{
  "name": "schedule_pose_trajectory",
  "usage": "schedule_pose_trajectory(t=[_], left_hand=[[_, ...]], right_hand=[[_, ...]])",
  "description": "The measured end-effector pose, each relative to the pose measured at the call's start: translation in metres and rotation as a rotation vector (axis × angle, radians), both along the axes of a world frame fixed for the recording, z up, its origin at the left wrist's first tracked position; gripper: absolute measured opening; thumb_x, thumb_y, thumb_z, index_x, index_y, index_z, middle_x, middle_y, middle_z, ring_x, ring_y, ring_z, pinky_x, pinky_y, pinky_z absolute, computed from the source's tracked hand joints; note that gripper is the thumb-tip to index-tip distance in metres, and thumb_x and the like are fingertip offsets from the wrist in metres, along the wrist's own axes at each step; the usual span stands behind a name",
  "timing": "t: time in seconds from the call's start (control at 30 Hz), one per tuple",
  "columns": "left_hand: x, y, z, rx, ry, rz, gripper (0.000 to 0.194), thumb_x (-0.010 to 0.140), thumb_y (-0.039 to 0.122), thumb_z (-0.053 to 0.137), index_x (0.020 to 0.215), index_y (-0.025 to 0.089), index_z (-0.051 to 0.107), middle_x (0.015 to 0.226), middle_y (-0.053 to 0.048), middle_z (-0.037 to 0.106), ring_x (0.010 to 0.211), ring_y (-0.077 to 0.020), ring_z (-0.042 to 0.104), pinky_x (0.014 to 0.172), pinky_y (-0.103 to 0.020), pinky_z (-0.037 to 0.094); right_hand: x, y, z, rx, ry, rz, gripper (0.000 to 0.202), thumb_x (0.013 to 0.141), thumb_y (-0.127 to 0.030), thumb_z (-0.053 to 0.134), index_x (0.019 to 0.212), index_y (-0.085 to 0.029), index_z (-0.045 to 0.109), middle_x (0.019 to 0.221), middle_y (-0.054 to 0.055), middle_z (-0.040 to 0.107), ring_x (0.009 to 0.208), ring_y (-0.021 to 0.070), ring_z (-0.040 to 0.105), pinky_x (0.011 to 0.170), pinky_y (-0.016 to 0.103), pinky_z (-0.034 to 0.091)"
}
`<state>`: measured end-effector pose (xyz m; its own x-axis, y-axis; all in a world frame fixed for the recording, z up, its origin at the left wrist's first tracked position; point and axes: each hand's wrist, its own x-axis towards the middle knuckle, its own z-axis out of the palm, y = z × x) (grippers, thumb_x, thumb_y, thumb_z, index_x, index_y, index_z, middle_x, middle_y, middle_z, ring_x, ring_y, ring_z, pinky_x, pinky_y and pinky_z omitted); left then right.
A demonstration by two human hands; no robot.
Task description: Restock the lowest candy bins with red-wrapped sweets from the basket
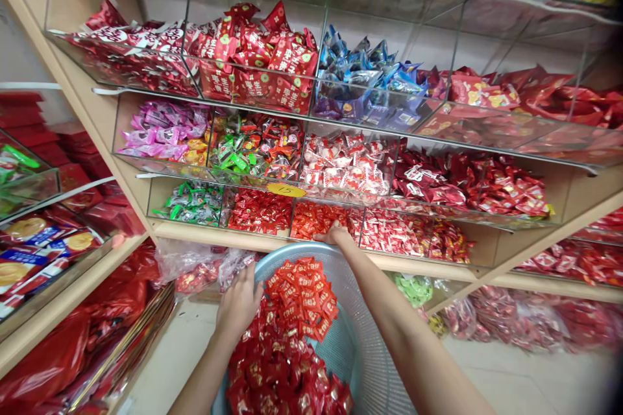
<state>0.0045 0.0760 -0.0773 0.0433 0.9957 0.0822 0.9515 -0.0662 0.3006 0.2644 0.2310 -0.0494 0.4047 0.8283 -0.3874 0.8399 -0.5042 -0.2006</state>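
Note:
A pale blue plastic basket [341, 259] with a perforated wall is below the lowest shelf. Inside it are orange-red wrapped sweets [309, 298] at the far side and darker red wrapped sweets [287, 376] nearer me. My left hand [242, 298] grips the basket's left rim, its thumb beside the orange-red sweets. Over the far rim, my right hand [335, 233] reaches into a clear bin of orange-red sweets [311, 217] on the lowest shelf. Its fingers touch the sweets and are too small and partly covered to tell whether they are closed.
Clear-fronted shelf bins hold green sweets [195, 201], red sweets [260, 207] and white-and-red sweets [389, 230]. A yellow price tag [286, 190] hangs above the lowest row. Bagged goods [199, 275] lie underneath. Another shelf [73, 305] stands close on the left.

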Motion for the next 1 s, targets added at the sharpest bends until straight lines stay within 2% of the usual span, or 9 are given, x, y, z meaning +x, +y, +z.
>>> schedule_pose_trajectory(t=[0.1,0.3,0.67,0.87,1.0], left_hand=[[0.0,0.0,0.0,-0.004,0.006,-0.003,0.049,0.086,0.033,0.028,0.129,0.011,0.034,0.121,-0.014,0.051,0.101,-0.024,0.054,0.079,-0.034,0.043],[0.0,0.0,0.001,0.012,0.018,-0.003,0.048,0.086,0.033,0.029,0.129,0.012,0.035,0.119,-0.014,0.052,0.098,-0.0232,0.056,0.076,-0.033,0.043],[0.0,-0.001,0.001,0.005,0.001,-0.001,0.046,0.086,0.031,0.03,0.128,0.013,0.036,0.118,-0.013,0.053,0.1,-0.0228,0.054,0.079,-0.033,0.041],[0.0,-0.001,0.002,-0.006,-0.001,0.001,0.047,0.086,0.031,0.031,0.129,0.014,0.036,0.118,-0.013,0.053,0.099,-0.0215,0.054,0.079,-0.032,0.041],[0.0,-0.001,0.0,0.007,0.008,0.001,0.047,0.086,0.033,0.031,0.129,0.014,0.035,0.118,-0.013,0.053,0.098,-0.0223,0.055,0.078,-0.033,0.042]], right_hand=[[-0.002,-0.002,0.0,-0.028,-0.003,-0.089,0.099,0.055,-0.067,0.06,0.132,-0.017,0.023,0.128,0.025,0.032,0.116,0.0382,0.04,0.083,0.053,0.038],[-0.008,-0.006,0.0,0.013,-0.013,-0.147,0.1,0.052,-0.068,0.061,0.131,-0.021,0.023,0.127,0.022,0.031,0.117,0.0384,0.038,0.084,0.054,0.036],[-0.011,-0.009,0.001,0.044,-0.043,-0.162,0.097,0.052,-0.065,0.064,0.129,-0.019,0.026,0.127,0.023,0.03,0.115,0.0383,0.04,0.083,0.053,0.038],[-0.005,-0.005,-0.002,-0.001,0.004,-0.127,0.09,0.054,-0.052,0.071,0.126,-0.016,0.03,0.122,0.021,0.044,0.114,0.0329,0.044,0.086,0.049,0.039],[-0.002,-0.005,-0.004,0.013,-0.001,-0.106,0.085,0.058,-0.047,0.069,0.126,-0.014,0.031,0.121,0.02,0.047,0.114,0.0317,0.046,0.086,0.046,0.041]])
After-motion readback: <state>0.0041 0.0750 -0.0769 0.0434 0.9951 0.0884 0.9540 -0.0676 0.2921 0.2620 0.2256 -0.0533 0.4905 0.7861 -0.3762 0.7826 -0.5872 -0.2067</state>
